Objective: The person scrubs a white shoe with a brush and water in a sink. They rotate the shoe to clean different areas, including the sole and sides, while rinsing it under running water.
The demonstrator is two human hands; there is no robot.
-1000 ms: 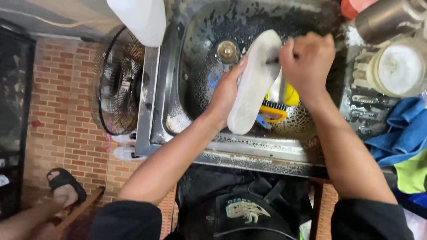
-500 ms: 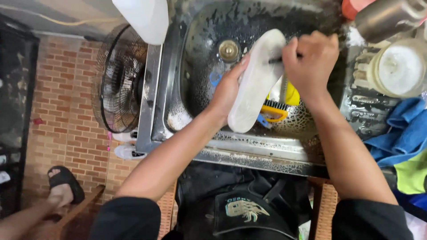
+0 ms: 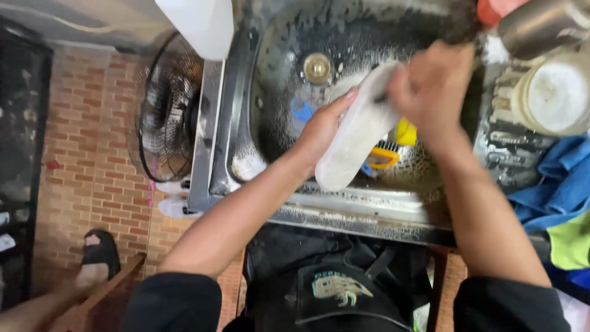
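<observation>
We are scrubbing a white shoe (image 3: 356, 138) over the steel sink (image 3: 276, 74), holding it tilted with its toe toward seven o'clock, below the brass drain (image 3: 317, 67). Our left hand (image 3: 322, 129) is gripping the shoe's left edge, fingers pressed together along it. Our right hand (image 3: 430, 86), at two o'clock from the shoe, is blurred; its fingers are curling into a fist, though we cannot tell what they are pinching. A yellow brush (image 3: 393, 147) is lying underneath. We are judging that firm bracing and short strokes work best.
</observation>
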